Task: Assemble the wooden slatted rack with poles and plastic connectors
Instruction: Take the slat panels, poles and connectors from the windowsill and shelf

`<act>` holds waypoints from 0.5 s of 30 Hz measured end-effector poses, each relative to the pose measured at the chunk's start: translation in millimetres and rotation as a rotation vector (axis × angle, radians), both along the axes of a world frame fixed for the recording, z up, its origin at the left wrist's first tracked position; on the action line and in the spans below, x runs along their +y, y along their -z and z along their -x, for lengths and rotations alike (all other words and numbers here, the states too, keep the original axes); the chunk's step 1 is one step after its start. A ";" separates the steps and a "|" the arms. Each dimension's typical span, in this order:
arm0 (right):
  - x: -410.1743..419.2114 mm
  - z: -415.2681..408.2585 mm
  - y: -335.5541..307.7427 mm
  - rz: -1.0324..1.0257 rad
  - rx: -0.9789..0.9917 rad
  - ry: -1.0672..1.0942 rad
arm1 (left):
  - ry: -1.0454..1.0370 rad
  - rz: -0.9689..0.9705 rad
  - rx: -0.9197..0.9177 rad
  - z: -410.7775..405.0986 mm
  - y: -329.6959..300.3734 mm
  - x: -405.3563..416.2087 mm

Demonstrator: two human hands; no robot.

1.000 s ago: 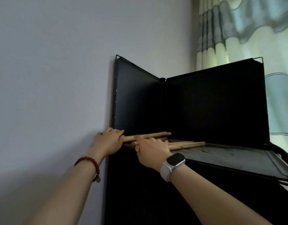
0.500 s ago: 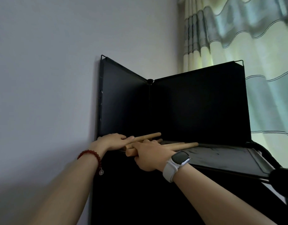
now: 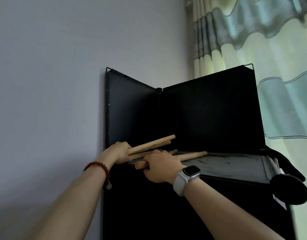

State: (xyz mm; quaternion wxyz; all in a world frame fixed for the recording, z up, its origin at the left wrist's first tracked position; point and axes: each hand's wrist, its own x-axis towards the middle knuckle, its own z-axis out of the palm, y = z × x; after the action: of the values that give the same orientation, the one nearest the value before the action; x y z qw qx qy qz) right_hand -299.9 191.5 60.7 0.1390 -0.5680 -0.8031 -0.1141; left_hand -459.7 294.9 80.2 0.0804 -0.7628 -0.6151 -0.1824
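Several light wooden poles lie on top of a tall black cabinet [image 3: 227,164] in the room corner. My left hand [image 3: 117,154], with a red bead bracelet on its wrist, grips two poles [image 3: 154,143] at their near ends and holds them tilted up off the top. My right hand [image 3: 160,166], with a white-strapped watch, is curled round another pole [image 3: 192,155] whose near end sticks out past the cabinet's front edge. More poles lie partly hidden between and under my hands. No slats or plastic connectors are in view.
Two upright black panels [image 3: 210,116] stand on the cabinet top, meeting in a corner behind the poles. A grey wall is on the left, a patterned curtain [image 3: 270,49] on the right. A round black object [image 3: 290,189] hangs at the cabinet's right edge.
My left hand has closed round two poles and raised their far ends. My right hand has pulled a pole toward me past the cabinet edge. The camera has shifted right.
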 end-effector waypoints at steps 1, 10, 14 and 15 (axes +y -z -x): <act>0.3 0.4 -0.2 -0.009 0.011 0.011 | -0.016 -0.024 0.022 3.2 0.1 -5.0; 15.2 16.0 -0.4 -0.020 0.077 0.048 | -0.123 -0.219 -0.138 40.1 22.5 -57.7; 6.8 13.7 0.1 -0.097 0.042 0.035 | -0.141 -0.315 -0.206 39.1 42.4 -72.8; 2.5 12.7 -0.9 -0.118 0.030 0.031 | -0.149 -0.341 -0.221 39.1 45.6 -76.5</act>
State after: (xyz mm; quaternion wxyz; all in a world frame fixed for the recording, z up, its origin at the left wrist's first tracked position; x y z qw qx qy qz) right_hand -312.5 193.9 61.6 0.1827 -0.5728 -0.7839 -0.1548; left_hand -498.9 218.4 34.5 0.1534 -0.6661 -0.6350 -0.3599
